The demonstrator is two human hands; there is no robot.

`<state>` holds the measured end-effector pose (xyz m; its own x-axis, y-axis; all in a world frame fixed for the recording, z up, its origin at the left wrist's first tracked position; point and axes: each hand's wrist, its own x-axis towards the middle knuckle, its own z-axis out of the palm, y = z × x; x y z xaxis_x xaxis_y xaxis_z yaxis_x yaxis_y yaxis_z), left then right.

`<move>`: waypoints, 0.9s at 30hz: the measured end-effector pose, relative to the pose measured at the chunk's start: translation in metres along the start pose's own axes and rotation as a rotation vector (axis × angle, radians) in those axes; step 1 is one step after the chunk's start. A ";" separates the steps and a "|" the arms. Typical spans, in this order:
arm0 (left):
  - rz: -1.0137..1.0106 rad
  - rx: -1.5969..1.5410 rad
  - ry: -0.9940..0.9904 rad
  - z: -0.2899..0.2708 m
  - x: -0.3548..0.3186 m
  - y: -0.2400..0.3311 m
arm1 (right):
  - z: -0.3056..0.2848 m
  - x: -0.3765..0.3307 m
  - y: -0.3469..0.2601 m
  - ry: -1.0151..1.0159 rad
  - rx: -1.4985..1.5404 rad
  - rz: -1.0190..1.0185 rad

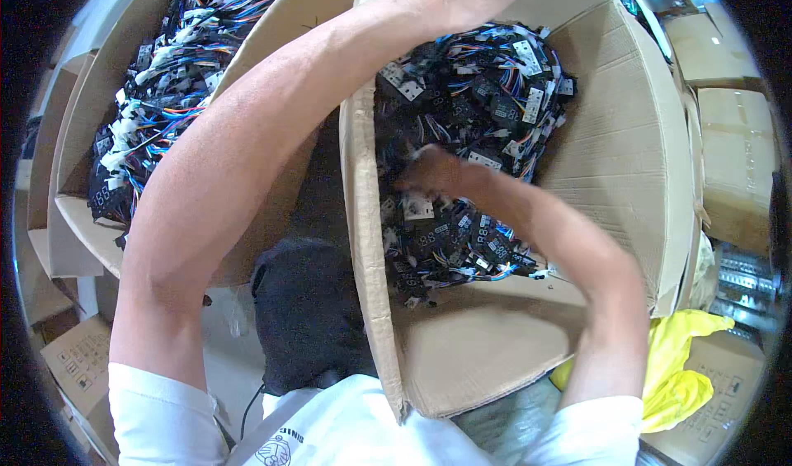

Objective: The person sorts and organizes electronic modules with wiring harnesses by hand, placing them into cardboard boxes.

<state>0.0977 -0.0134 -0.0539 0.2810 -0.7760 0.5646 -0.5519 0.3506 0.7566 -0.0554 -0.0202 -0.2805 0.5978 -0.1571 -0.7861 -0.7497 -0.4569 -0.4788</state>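
A tall cardboard box stands open before me, holding a heap of small black display modules with bundles of coloured wires. My right hand reaches down into this heap, near the box's left wall. Motion blur and shadow hide its fingers, so whether they grip a module does not show. Stretched across the box's left wall, my left arm ends with my left hand at the far side of the box. The top of the picture cuts off its fingers.
On the left, a second open carton holds more wired modules. Yellow plastic bags lie to the right of my box. Closed cartons are stacked at the far right, and another carton stands at lower left.
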 end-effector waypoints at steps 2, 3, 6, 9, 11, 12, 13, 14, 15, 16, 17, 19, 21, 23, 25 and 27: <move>0.216 -0.209 0.015 0.029 0.010 0.024 | -0.059 -0.044 0.050 0.161 -0.105 0.023; 0.206 -0.212 0.010 0.027 0.008 0.030 | -0.069 -0.083 0.056 0.292 0.328 -0.454; -0.049 0.077 -0.469 0.024 0.018 0.040 | -0.131 -0.185 -0.016 0.477 -0.335 -0.393; -0.174 -0.210 -0.615 0.036 0.024 0.032 | -0.149 -0.229 -0.043 0.684 -0.189 -0.256; -0.170 -0.163 -0.681 0.037 0.026 0.028 | -0.149 -0.223 -0.026 0.887 -0.163 -0.448; -0.170 -0.108 -0.735 0.035 0.025 0.024 | -0.144 -0.223 -0.024 0.920 -0.210 -0.422; -0.172 -0.054 -0.789 0.033 0.024 0.021 | -0.140 -0.222 -0.022 0.953 -0.258 -0.397; -0.097 -0.018 -0.782 0.037 0.023 0.018 | -0.138 -0.219 -0.018 1.067 -0.330 -0.431; -0.102 -0.015 -0.776 0.039 0.024 0.016 | -0.138 -0.218 -0.018 1.061 -0.333 -0.437; -0.118 -0.055 -0.798 0.040 0.025 0.013 | -0.139 -0.217 -0.019 0.949 -0.145 -0.386; -0.133 -0.094 -0.819 0.041 0.027 0.011 | -0.142 -0.216 -0.020 0.831 0.036 -0.331; -0.166 0.038 -0.858 0.054 0.020 0.012 | -0.145 -0.210 -0.002 0.774 0.166 -0.409; -0.119 0.113 -0.849 0.064 0.022 0.010 | -0.148 -0.207 0.002 0.705 0.299 -0.493; -0.155 0.099 -0.889 0.056 0.024 0.001 | -0.146 -0.207 -0.015 0.502 0.674 -0.513; -0.012 0.334 -0.462 0.062 0.033 -0.016 | -0.157 -0.196 -0.002 0.396 0.951 -0.602; -0.387 -0.108 -0.235 0.030 0.031 0.017 | -0.171 -0.173 0.052 0.495 0.999 -0.411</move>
<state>0.0729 -0.0471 -0.0335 0.2578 -0.9540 0.1532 -0.3531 0.0545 0.9340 -0.1492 -0.1667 -0.1030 0.7255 -0.5797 -0.3710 -0.2342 0.2989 -0.9251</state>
